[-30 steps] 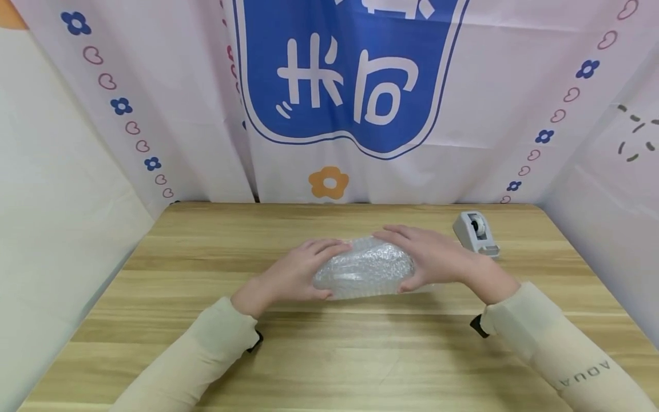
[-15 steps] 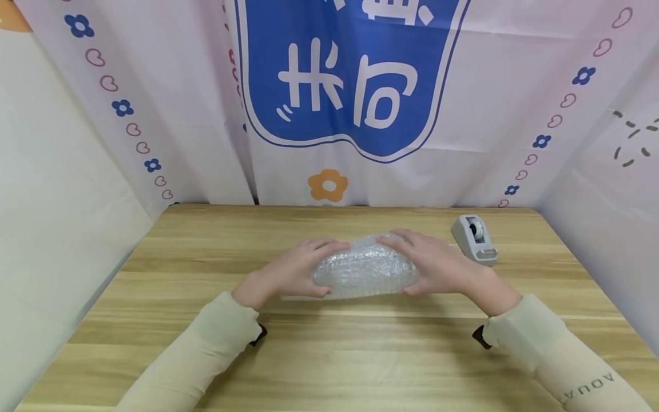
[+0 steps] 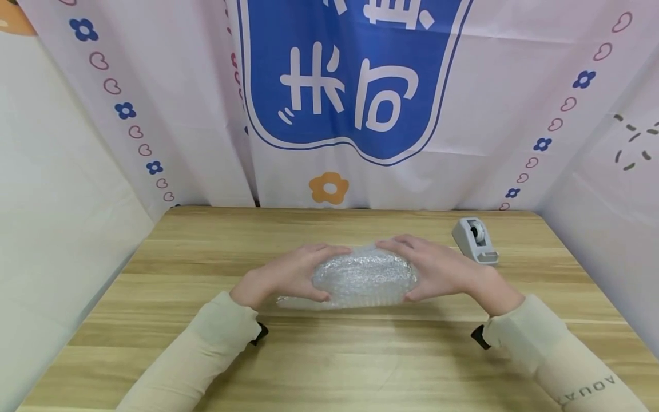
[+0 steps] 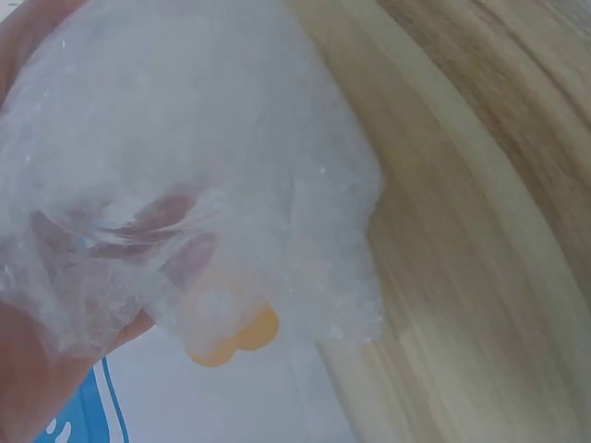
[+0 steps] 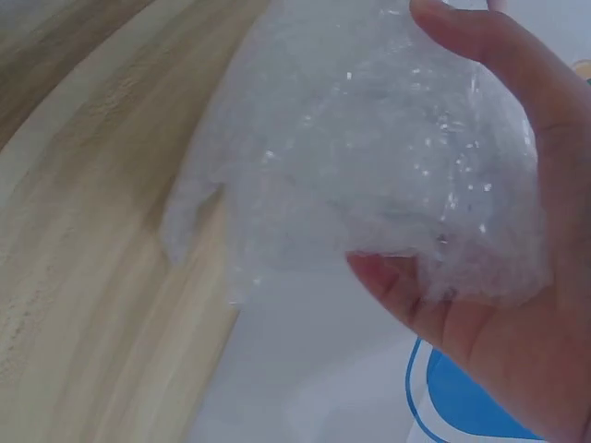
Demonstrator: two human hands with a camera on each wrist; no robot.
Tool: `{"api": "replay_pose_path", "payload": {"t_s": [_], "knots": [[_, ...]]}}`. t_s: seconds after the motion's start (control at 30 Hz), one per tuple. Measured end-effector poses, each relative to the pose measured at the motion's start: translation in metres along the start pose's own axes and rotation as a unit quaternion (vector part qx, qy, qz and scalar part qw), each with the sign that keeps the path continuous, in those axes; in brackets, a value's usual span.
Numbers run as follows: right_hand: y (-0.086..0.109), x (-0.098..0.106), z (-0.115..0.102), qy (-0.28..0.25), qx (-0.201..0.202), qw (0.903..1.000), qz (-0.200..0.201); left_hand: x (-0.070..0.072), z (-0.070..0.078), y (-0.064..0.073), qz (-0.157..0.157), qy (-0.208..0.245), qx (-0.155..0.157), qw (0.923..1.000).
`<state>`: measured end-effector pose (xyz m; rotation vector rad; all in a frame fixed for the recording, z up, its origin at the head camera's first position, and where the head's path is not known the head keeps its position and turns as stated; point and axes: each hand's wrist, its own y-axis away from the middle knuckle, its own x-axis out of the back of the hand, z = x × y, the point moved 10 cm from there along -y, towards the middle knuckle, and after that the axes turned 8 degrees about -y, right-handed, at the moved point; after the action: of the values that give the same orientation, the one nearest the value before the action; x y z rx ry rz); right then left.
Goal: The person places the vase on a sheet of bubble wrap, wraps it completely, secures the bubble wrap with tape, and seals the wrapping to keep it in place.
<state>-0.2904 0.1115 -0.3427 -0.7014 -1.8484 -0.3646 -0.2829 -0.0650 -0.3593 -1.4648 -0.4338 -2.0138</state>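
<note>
A bundle of clear bubble wrap (image 3: 365,277) is held over the middle of the table between both hands. My left hand (image 3: 293,274) grips its left end, fingers over the top and thumb on the near side. On the right end, my right hand (image 3: 437,269) grips in the same way. A loose flap of the wrap sticks out at the lower left, below the left thumb. In the left wrist view, the crumpled bubble wrap (image 4: 222,120) covers part of the fingers. The right wrist view shows the bubble wrap (image 5: 351,138) between thumb and fingers. What lies inside cannot be told.
A grey tape dispenser (image 3: 476,240) stands at the back right of the wooden table (image 3: 329,366). Behind the table hangs a white printed cloth (image 3: 489,114) with a blue emblem. Pale cloth walls stand on both sides.
The bundle has turned slightly in the hands. Its loose edge, earlier at the lower right, now shows at the lower left. Both hands keep their hold, and the right fingers have shifted a little.
</note>
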Motion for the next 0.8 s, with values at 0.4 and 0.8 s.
{"api": "replay_pose_path", "payload": {"t_s": [0.4,0.8], "knots": [[-0.004,-0.003,0.000,-0.077,-0.034,0.9947,-0.059,-0.003,-0.006,0.002,-0.032,0.052,0.036,0.9975],[-0.010,-0.005,0.008,-0.114,-0.059,0.9883,-0.082,-0.006,-0.015,0.001,-0.037,0.086,0.066,0.9935]]}}
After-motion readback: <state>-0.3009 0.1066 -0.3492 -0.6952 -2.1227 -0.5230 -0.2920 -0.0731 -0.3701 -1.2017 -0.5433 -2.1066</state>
